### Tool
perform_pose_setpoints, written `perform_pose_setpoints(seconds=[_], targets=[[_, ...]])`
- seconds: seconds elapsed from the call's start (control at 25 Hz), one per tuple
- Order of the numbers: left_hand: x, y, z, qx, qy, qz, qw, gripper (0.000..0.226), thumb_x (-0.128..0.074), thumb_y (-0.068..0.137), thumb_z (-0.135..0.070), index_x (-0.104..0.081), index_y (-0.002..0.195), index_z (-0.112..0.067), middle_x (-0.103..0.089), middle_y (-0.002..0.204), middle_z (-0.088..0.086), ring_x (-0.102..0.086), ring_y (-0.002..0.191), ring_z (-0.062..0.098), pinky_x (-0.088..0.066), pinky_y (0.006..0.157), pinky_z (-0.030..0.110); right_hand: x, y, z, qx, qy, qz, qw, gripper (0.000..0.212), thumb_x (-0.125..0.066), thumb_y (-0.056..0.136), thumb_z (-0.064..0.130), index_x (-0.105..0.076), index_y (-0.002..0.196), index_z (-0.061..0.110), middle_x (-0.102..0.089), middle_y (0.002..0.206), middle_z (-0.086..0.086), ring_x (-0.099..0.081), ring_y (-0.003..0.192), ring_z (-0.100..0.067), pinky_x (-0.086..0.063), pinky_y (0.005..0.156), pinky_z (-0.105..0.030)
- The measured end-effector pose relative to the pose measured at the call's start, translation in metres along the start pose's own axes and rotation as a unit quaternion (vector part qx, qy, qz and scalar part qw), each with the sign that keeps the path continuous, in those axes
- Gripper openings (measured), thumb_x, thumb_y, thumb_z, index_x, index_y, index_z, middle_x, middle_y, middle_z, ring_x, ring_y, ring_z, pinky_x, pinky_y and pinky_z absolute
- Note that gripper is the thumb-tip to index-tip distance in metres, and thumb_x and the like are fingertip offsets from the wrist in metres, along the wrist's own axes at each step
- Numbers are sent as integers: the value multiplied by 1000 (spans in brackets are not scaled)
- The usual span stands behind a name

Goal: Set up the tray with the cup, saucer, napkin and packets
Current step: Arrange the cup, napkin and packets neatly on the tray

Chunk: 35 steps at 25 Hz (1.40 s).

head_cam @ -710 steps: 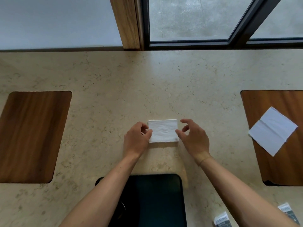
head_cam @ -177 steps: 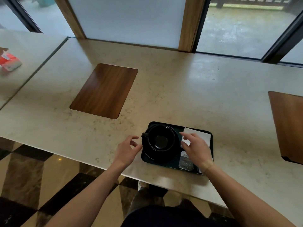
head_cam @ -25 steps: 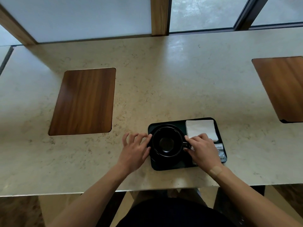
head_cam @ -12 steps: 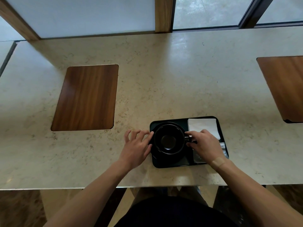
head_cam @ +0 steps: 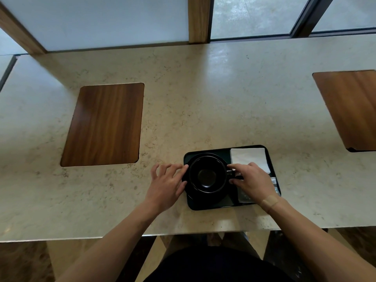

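A dark tray [head_cam: 223, 150] sits near the front edge of the stone counter. On its left half a black cup [head_cam: 207, 174] stands on a black saucer [head_cam: 205, 197], handle pointing right. A folded white napkin [head_cam: 248, 157] lies in the tray's back right corner. Packets [head_cam: 273, 181] lie at the front right, mostly hidden under my right hand [head_cam: 253, 183]. That hand's thumb and fingers pinch the cup's handle. My left hand [head_cam: 165, 185] rests on the counter with fingers spread, its fingertips against the tray's left edge and the saucer.
A wooden inlay [head_cam: 104, 124] is set in the counter to the left, another wooden inlay [head_cam: 352, 108] at the right edge. Windows and a wooden post run along the back. The counter's front edge is close below the tray.
The view has shifted slightly. My right hand has closed its fingers more tightly around the cup's handle; my left hand stays against the tray's left side.
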<state>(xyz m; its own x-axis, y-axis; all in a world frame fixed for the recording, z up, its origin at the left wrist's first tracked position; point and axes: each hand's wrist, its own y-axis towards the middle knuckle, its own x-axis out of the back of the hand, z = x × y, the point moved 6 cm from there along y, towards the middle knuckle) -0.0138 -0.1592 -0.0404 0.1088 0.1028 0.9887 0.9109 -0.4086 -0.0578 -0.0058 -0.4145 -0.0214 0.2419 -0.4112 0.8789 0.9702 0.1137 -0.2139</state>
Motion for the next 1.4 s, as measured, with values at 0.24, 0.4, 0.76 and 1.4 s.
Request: perform_pose_setpoints(seconds=[0.24,0.4,0.76,1.4], targets=[[28,11,9,12,-13,-85,996,50,-41,95,-49,-53,135,-21,-57,125,-4,-49,115,22,-28,103,47,24,-19,-33,-3,0,-65,998,47,-73,82,36,-60,127,29,-69,105,10,-56,96,-13,-51,71,-28],[65,46,-23,31,-49,-144,988,48,-44,93,-48,-57,132,-21,-60,122,-4,-46,114,19,-27,101,43,50,-21,-57,34,-47,-132,990,44,-79,76,33,-68,118,23,-71,103,5,-59,94,-19,-49,68,-28],[65,101,-152,-1,25,-84,996,48,-55,86,-48,-58,129,-26,-62,120,-7,-53,113,21,-23,104,50,73,-13,-102,129,-113,-151,974,44,-77,76,39,-68,115,21,-67,114,3,-54,107,-28,-50,74,-42],[8,123,-168,25,108,135,985,40,-50,94,-37,-49,132,-24,-47,136,6,-37,129,31,-6,111,60,30,6,-109,108,-156,-79,979,40,-72,77,45,-65,113,27,-64,123,1,-55,111,-33,-45,81,-43]])
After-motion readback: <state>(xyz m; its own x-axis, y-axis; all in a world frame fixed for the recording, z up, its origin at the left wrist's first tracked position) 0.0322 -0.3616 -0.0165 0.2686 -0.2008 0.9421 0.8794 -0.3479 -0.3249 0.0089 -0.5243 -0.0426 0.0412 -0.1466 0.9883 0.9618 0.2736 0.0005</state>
